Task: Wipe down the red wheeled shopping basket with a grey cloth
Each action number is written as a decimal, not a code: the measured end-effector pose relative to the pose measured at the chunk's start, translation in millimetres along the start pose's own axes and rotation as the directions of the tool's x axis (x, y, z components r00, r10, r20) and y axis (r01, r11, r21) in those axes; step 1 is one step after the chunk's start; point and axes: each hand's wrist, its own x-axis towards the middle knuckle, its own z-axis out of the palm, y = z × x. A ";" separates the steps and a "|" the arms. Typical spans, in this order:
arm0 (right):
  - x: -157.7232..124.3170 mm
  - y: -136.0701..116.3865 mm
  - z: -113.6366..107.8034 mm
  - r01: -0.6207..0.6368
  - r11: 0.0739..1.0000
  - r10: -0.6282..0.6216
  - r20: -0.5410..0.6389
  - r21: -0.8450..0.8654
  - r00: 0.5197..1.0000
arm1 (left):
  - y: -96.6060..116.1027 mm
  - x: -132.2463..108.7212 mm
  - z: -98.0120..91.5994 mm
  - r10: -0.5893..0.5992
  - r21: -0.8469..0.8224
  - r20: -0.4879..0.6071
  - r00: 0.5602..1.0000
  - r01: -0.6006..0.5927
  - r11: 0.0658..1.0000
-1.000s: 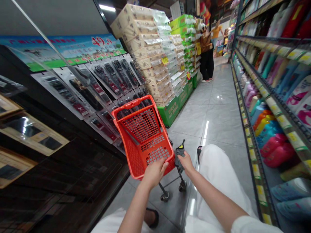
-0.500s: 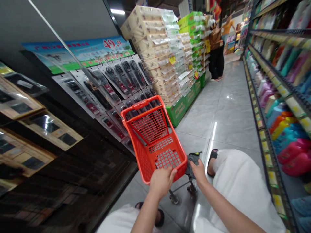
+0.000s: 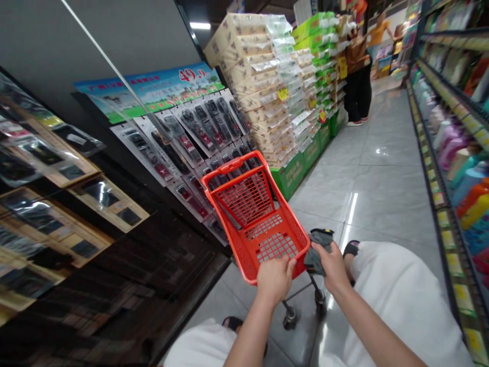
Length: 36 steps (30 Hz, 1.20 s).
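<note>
Cart | left fingers grip rim | right fingers pinch cloth

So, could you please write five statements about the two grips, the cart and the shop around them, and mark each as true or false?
1. The left grip is on the near rim of the red cart. True.
2. The right grip is on a soft grey item beside the red cart. True.
3. The soft grey item is at the red cart's left side in the picture. False: it is at the right side.
4. The price shown at the left is 19.9. False: the sign reads 49.9.
5. Bottles stand on the shelves at the right. True.
</note>
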 end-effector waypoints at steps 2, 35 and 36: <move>2.6 1.6 3.1 0.093 0.996 -0.093 -0.014 0.003 0.996 | -2.4 0.4 1.0 0.011 0.014 -0.018 1.000 -0.011 1.000; 90.8 -74.5 74.9 0.511 0.490 -0.262 0.440 -0.706 0.859 | -0.2 25.2 0.9 0.015 0.127 -0.031 0.999 -0.011 0.992; 91.1 -74.0 76.1 0.501 0.472 -0.261 0.427 -0.725 0.866 | 0.6 26.1 1.1 0.005 0.134 -0.032 0.999 -0.001 0.991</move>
